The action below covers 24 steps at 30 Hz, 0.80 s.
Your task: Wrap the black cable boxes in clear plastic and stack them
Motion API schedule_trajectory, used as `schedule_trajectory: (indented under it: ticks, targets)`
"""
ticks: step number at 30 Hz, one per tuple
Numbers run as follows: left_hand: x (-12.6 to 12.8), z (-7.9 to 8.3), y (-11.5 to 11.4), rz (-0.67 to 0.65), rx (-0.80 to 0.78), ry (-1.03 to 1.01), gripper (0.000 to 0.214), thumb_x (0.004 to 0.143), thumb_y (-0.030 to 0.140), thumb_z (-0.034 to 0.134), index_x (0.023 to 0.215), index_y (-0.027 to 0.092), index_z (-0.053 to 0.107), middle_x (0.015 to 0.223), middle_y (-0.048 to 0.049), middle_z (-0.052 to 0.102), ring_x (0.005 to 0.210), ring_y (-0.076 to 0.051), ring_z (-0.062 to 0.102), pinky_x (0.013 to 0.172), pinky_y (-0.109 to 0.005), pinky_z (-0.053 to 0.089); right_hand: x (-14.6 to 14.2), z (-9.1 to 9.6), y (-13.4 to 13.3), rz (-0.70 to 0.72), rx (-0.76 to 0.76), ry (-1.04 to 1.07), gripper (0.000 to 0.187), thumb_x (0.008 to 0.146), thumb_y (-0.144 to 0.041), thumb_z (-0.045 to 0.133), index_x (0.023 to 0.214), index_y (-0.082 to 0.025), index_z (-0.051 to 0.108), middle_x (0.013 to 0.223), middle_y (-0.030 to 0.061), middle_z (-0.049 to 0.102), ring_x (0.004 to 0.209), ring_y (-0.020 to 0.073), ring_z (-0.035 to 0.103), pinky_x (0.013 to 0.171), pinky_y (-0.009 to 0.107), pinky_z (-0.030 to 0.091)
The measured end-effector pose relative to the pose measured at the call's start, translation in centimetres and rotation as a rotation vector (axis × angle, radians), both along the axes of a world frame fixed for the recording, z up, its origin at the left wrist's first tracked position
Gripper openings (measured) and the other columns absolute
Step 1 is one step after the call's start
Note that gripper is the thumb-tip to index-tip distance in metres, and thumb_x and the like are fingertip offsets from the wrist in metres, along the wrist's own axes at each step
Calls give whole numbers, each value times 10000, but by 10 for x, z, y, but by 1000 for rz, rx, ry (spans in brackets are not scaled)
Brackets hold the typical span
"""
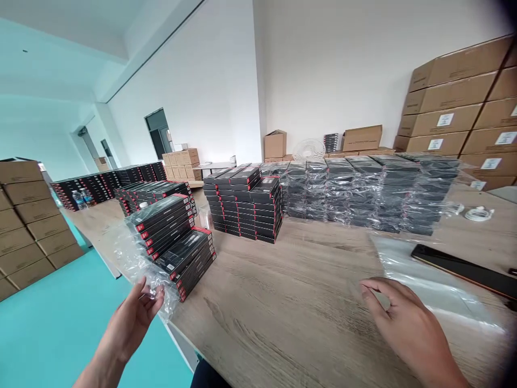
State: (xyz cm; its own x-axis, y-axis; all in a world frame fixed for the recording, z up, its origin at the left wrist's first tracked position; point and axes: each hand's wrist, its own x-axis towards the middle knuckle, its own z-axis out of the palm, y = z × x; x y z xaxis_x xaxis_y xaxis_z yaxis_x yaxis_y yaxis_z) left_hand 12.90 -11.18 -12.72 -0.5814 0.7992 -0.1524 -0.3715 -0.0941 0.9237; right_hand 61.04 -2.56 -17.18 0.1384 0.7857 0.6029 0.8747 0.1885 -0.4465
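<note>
Your left hand [135,315] pinches the film of the bagged box stack [173,242] at the table's [291,307] left edge; brace the leaning boxes as well. Your right hand [404,323] lies open and empty, fingertips touching a clear bag [438,285].

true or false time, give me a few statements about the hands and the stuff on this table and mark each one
1. The left hand touches the plastic bag around a stack of black boxes. True.
2. The right hand holds the dark phone. False: the phone lies on the table apart from it; the fingers rest on a flat clear bag.
3. A white fan stands beyond the wrapped bundles. True.
4. The cardboard cartons on the right lie scattered and open. False: they are stacked and closed.
</note>
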Motion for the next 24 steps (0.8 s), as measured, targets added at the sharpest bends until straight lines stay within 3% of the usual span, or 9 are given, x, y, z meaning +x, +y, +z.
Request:
schedule_trajectory:
  ticks: [3,5,8,11,14,17,21,24]
  targets:
    - [7,-1,-22,247,-1,638,244,783,364,643,680,181,519,627,15,521,553,-110,501,496,-219,436,-2,-1,0,-3,22,-62,277,793,-430,429,854,-257,637,952,68,674,896,289,627,658,400,510]
    - [13,12,-24,302,131,1168,216,770,346,657,678,191,539,694,-5,571,641,-137,536,602,-257,460,-7,3,-2,11,59,-126,277,809,-416,413,862,-251,630,955,81,668,921,301,613,720,427,507]
    - [26,37,-2,2,369,1778,69,792,273,631,759,213,639,997,-61,666,994,-235,580,908,-402,442,-11,10,-5,-1,120,-246,331,837,-406,352,889,-234,630,999,127,651,987,344,575,842,498,460]
    - [35,43,30,-247,381,2122,96,774,277,658,698,222,676,1226,-43,620,1257,-300,440,1119,-551,187,-1,7,-3,-92,77,-323,397,834,-416,320,960,-220,641,1106,160,622,1058,389,532,832,542,444]
    - [34,29,53,-344,333,2202,136,672,276,750,592,206,664,1143,-70,666,1291,-342,408,1146,-583,20,16,-12,5,-152,-73,-330,464,809,-440,363,1087,-177,625,1213,174,583,1140,396,493,834,533,458]
    - [35,24,61,-393,404,1995,118,592,230,795,590,229,677,1025,-78,703,1259,-364,447,1149,-583,10,25,-35,14,-93,-248,-306,506,788,-463,430,1141,-149,611,1208,167,603,1148,365,518,898,507,451]
    - [76,53,75,-600,558,1684,256,608,211,782,851,266,721,1151,-92,662,1260,-356,448,1155,-547,75,21,-50,18,13,-306,-276,488,821,-456,426,1165,-162,607,1213,134,618,1159,326,532,964,494,425]
    - [131,86,114,-619,678,1663,421,710,220,695,1127,234,641,1311,-108,556,1304,-327,398,1143,-517,167,15,-47,15,68,-294,-252,472,839,-435,432,1197,-171,592,1234,127,610,1168,310,533,961,479,446]
